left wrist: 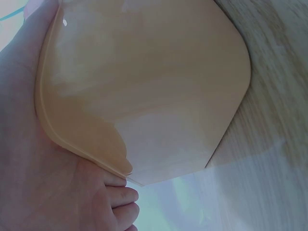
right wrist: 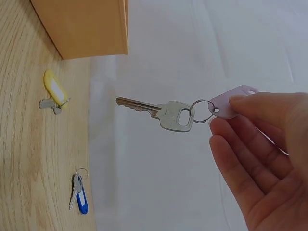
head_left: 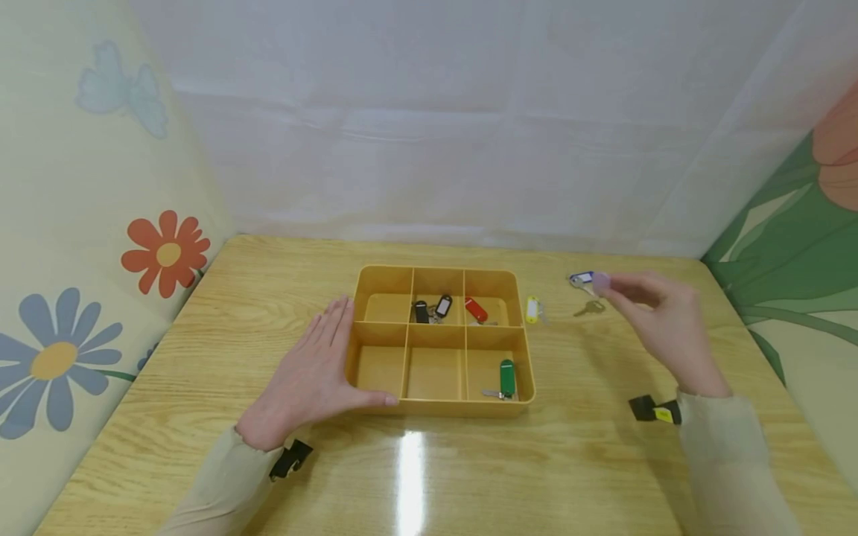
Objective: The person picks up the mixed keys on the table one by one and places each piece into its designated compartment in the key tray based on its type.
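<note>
My right hand (head_left: pixel 663 320) pinches a lilac key tag (right wrist: pixel 226 103) between thumb and fingers, above the table to the right of a yellow six-compartment box (head_left: pixel 436 408). A silver key (right wrist: pixel 175 115) hangs from the tag by a ring. With fingers straight, my left hand (head_left: pixel 308 372) rests against the box's left side, its thumb on the front rim. Two black-tagged keys (head_left: pixel 421 312) lie in the back middle compartment. The back right one holds a red-tagged key (head_left: pixel 476 309), the front right one a green-tagged key (head_left: pixel 507 377).
A yellow-tagged key (head_left: pixel 532 310) lies on the wooden table (head_left: pixel 469 476) close to the box's right side. Farther right is a blue-tagged key (head_left: pixel 581 278). A white sheet (head_left: pixel 436 149) stands behind the table, with flower-patterned panels (head_left: pixel 67 260) at both sides.
</note>
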`<action>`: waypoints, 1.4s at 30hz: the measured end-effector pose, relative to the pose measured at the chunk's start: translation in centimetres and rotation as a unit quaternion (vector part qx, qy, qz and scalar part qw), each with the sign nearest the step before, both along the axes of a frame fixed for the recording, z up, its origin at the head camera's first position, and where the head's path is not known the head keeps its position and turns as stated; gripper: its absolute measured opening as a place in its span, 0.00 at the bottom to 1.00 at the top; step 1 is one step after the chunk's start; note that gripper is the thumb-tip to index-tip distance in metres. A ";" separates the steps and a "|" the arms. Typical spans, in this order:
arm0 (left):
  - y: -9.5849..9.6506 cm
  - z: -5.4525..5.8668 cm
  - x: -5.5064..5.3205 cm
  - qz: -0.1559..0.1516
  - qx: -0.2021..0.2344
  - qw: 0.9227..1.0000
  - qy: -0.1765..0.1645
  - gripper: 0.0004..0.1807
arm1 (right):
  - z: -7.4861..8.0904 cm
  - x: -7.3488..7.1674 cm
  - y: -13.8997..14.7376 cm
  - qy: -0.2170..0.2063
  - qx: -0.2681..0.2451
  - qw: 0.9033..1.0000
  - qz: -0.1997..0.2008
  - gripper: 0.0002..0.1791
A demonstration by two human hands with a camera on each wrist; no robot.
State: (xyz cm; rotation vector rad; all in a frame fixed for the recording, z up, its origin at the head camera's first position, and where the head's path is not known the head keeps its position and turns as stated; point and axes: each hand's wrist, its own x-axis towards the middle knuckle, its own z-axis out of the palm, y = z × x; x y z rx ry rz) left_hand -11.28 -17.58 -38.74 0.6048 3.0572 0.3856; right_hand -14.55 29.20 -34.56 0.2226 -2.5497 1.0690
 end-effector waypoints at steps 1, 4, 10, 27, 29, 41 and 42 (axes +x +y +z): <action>0.0 0.0 0.0 0.000 0.000 1.000 0.000 0.81 | 0.0 0.0 0.0 0.001 0.001 1.000 0.000 0.16; 0.0 0.1 0.0 0.000 0.000 1.000 0.000 0.81 | 0.0 0.0 -0.1 0.004 0.003 1.000 0.002 0.16; 0.1 0.1 0.0 0.001 -0.001 1.000 -0.004 0.82 | 0.0 0.0 -0.3 0.012 0.004 1.000 0.006 0.15; 0.0 0.0 0.0 -0.001 -0.002 1.000 0.002 0.81 | 0.2 0.2 -0.9 0.028 -0.011 0.999 0.023 0.13; 0.0 0.0 0.0 -0.001 -0.004 1.000 0.000 0.82 | 0.3 0.2 -1.0 0.032 -0.011 0.999 0.026 0.12; 0.0 0.0 0.0 0.000 -0.004 1.000 -0.002 0.82 | 0.5 0.6 -1.6 0.043 -0.013 0.998 0.043 0.12; 0.0 0.0 0.0 0.000 -0.004 1.000 -0.002 0.82 | 0.5 0.7 -1.6 0.041 -0.013 0.998 0.043 0.11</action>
